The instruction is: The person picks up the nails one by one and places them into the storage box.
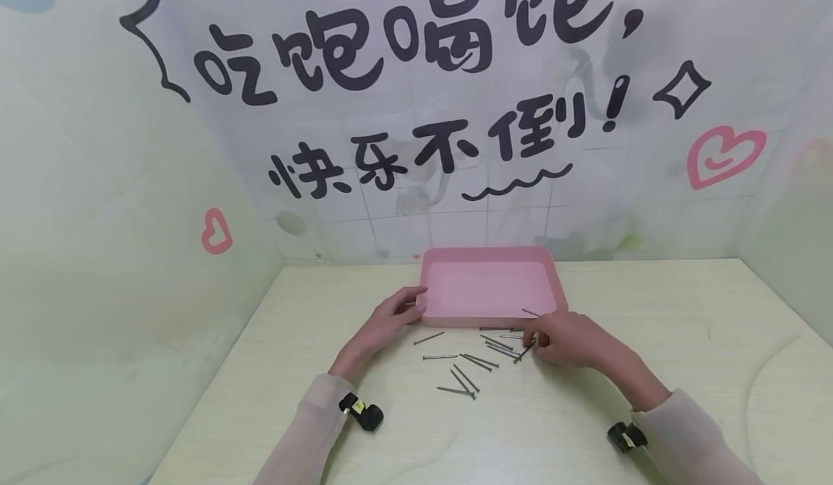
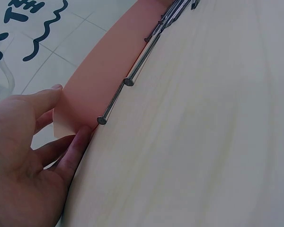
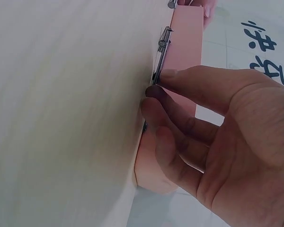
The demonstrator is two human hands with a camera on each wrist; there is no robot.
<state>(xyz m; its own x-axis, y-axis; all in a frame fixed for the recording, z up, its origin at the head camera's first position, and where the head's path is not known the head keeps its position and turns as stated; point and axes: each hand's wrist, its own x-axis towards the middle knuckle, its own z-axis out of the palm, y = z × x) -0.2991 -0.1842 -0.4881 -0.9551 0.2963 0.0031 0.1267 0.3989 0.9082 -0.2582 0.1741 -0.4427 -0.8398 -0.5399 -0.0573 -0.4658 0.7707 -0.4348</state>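
A shallow pink tray [image 1: 488, 286] stands at the back of the table. My left hand [image 1: 389, 316] holds it by its left side, the thumb low on the near corner and other fingers at the rim in the left wrist view. At the tray's right front corner, my right hand [image 1: 571, 338] pinches a nail [image 3: 157, 71] between thumb and fingertips. Part of that nail is hidden by the fingers. Several loose nails [image 1: 500, 343] lie bunched beside the right fingertips, along the tray's front wall [image 2: 92, 61].
More nails [image 1: 460, 380] are scattered on the pale wooden table [image 1: 364, 427] in front of the tray. Right behind the tray rises a wall covering [image 1: 377, 239] with large dark lettering. Side panels [image 1: 130, 290] bound the table left and right.
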